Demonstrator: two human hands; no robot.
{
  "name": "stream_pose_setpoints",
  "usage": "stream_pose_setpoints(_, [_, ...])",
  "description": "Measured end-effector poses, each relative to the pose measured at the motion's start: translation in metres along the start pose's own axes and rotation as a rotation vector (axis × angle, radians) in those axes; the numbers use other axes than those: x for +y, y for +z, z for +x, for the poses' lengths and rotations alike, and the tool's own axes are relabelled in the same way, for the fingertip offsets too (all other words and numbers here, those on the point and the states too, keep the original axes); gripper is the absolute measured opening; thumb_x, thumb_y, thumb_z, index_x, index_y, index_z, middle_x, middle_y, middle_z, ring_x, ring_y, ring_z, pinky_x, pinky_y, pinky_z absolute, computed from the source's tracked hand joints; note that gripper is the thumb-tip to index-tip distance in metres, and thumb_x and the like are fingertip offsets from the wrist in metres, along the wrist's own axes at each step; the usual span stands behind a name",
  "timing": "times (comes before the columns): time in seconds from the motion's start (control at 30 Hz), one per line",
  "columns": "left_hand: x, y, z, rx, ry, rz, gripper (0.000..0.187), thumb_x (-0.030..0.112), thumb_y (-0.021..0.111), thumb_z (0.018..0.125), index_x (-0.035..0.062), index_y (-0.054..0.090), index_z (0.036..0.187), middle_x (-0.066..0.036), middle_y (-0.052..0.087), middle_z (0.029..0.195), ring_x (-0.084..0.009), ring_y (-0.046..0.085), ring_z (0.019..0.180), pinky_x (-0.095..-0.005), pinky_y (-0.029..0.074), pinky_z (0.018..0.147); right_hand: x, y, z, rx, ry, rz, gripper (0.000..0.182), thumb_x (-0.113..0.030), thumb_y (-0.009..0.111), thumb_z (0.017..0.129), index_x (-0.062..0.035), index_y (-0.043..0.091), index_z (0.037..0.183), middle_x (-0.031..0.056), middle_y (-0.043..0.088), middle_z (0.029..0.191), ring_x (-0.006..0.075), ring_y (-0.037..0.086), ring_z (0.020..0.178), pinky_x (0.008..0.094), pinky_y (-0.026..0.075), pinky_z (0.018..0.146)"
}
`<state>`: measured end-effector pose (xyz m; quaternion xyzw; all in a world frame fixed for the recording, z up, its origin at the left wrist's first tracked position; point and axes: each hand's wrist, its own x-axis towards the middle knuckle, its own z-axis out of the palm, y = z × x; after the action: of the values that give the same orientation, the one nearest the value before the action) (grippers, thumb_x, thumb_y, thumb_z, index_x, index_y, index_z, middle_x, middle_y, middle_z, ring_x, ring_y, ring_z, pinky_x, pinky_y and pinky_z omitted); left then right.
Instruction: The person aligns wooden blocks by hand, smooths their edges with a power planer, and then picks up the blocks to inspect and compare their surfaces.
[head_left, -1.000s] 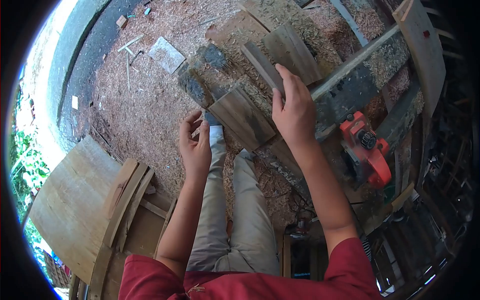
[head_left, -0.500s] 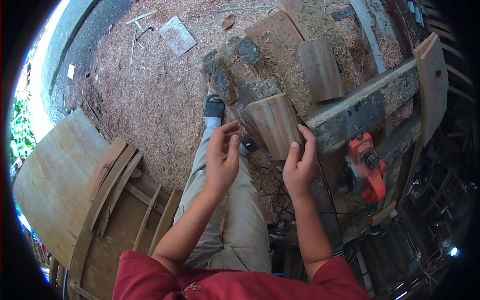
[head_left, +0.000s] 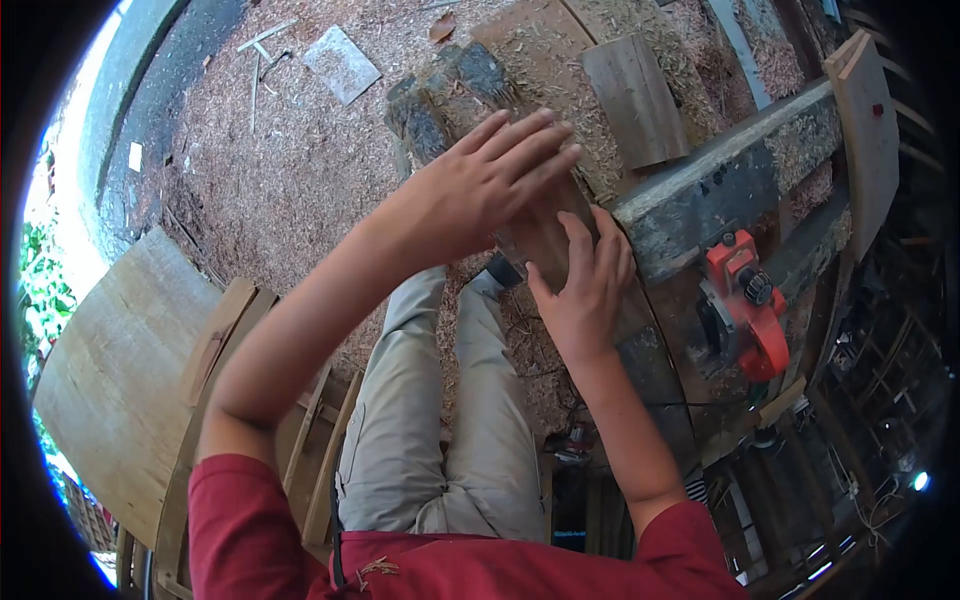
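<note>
A short wooden block (head_left: 545, 238) lies on the timber in front of me, its far part hidden under my left hand. My left hand (head_left: 485, 180) reaches across the block's far end, palm down, fingers stretched out and slightly apart. At the near end, my right hand (head_left: 588, 280) grips the block, thumb on the left side and fingers along the right edge.
A red power planer (head_left: 745, 305) rests to the right beside a heavy beam (head_left: 720, 190). Another wooden piece (head_left: 635, 100) lies beyond the block. Curved boards (head_left: 125, 370) stand at left. Shavings (head_left: 290, 170) cover the ground.
My left hand has moved up and right from beside the block to over its far end. My right hand has moved onto the near end, and the block has turned slightly.
</note>
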<state>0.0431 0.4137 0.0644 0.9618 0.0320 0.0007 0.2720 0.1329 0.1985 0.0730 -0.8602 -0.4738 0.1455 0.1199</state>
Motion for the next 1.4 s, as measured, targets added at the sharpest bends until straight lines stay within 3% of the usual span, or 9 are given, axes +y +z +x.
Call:
stream_pose_setpoints(0.1, [-0.009, 0.019, 0.022, -0.022, 0.174, 0.096, 0.087, 0.012, 0.086, 0.074, 0.0062, 0.052, 0.154, -0.012, 0.056, 0.154, -0.0311, 0.047, 0.151, -0.0452, 0.035, 0.131, 0.004, 0.002, -0.003, 0.027, 0.010, 0.027, 0.090, -0.017, 0.094, 0.073, -0.0133, 0.048, 0.149, 0.0208, 0.051, 0.148, 0.0417, 0.054, 0.134, 0.0580, 0.043, 0.111])
stream_pose_setpoints(0.2, [-0.009, 0.019, 0.027, -0.167, 0.135, 0.129, 0.083, 0.013, 0.087, 0.071, 0.0040, 0.056, 0.148, -0.011, 0.058, 0.150, -0.0295, 0.050, 0.147, -0.0441, 0.039, 0.128, 0.008, 0.006, -0.003, 0.040, 0.037, 0.055, 0.094, -0.018, 0.095, 0.071, -0.0145, 0.047, 0.151, 0.0201, 0.053, 0.144, 0.0405, 0.057, 0.130, 0.0573, 0.044, 0.109])
stream_pose_setpoints(0.4, [-0.011, 0.015, 0.030, -0.128, 0.178, 0.114, 0.080, 0.012, 0.089, 0.068, 0.0051, 0.060, 0.143, -0.012, 0.062, 0.143, -0.0325, 0.055, 0.141, -0.0456, 0.042, 0.124, 0.012, 0.006, -0.004, 0.014, 0.085, 0.071, 0.102, -0.017, 0.098, 0.066, -0.0138, 0.045, 0.153, 0.0192, 0.055, 0.137, 0.0394, 0.059, 0.125, 0.0549, 0.046, 0.105])
stream_pose_setpoints(0.7, [-0.014, -0.002, 0.022, -0.128, 0.118, 0.100, 0.089, 0.008, 0.093, 0.053, 0.0063, 0.062, 0.136, -0.013, 0.063, 0.133, -0.0368, 0.060, 0.130, -0.0501, 0.046, 0.120, 0.013, 0.015, -0.005, 0.082, 0.068, 0.264, 0.107, -0.011, 0.098, 0.063, -0.0116, 0.045, 0.155, 0.0180, 0.057, 0.133, 0.0365, 0.059, 0.127, 0.0507, 0.048, 0.109])
stream_pose_setpoints(1.0, [-0.014, -0.002, 0.018, -0.128, 0.120, 0.109, 0.090, 0.008, 0.093, 0.054, 0.0062, 0.060, 0.138, -0.014, 0.063, 0.133, -0.0391, 0.059, 0.130, -0.0562, 0.038, 0.127, 0.009, 0.013, -0.003, 0.064, 0.078, 0.267, 0.108, -0.011, 0.098, 0.063, -0.0121, 0.045, 0.157, 0.0167, 0.057, 0.134, 0.0350, 0.059, 0.127, 0.0526, 0.046, 0.112])
stream_pose_setpoints(1.13, [-0.010, -0.002, 0.015, -0.125, 0.090, 0.153, 0.099, 0.011, 0.095, 0.053, 0.0082, 0.056, 0.144, -0.014, 0.060, 0.137, -0.0375, 0.056, 0.134, -0.0587, 0.033, 0.129, 0.005, 0.012, -0.002, 0.056, 0.101, 0.233, 0.106, -0.013, 0.097, 0.066, -0.0121, 0.045, 0.158, 0.0206, 0.055, 0.139, 0.0389, 0.056, 0.133, 0.0548, 0.043, 0.115])
stream_pose_setpoints(1.17, [-0.005, -0.006, 0.011, -0.195, 0.012, 0.145, 0.110, 0.013, 0.097, 0.058, 0.0097, 0.048, 0.156, -0.014, 0.056, 0.142, -0.0382, 0.053, 0.139, -0.0599, 0.035, 0.128, 0.003, 0.008, -0.003, 0.058, 0.119, 0.243, 0.105, -0.014, 0.097, 0.067, -0.0120, 0.045, 0.158, 0.0217, 0.055, 0.140, 0.0399, 0.055, 0.134, 0.0555, 0.042, 0.116])
stream_pose_setpoints(1.23, [0.016, -0.023, 0.009, -0.168, -0.163, 0.000, 0.114, 0.015, 0.098, 0.062, 0.0105, 0.042, 0.162, -0.015, 0.053, 0.148, -0.0398, 0.049, 0.143, -0.0597, 0.036, 0.127, -0.004, -0.003, -0.008, 0.073, 0.168, 0.277, 0.101, -0.016, 0.096, 0.071, -0.0104, 0.044, 0.158, 0.0236, 0.054, 0.142, 0.0415, 0.054, 0.137, 0.0559, 0.042, 0.117])
stream_pose_setpoints(1.4, [0.012, -0.026, -0.027, -0.021, -0.523, -0.595, 0.089, 0.009, 0.082, 0.093, 0.0093, 0.033, 0.168, -0.017, 0.047, 0.162, -0.0308, 0.051, 0.146, -0.0494, 0.041, 0.123, -0.013, -0.018, -0.041, 0.229, 0.430, 0.558, 0.083, -0.016, 0.086, 0.087, -0.0018, 0.044, 0.157, 0.0265, 0.053, 0.145, 0.0433, 0.054, 0.138, 0.0524, 0.045, 0.115])
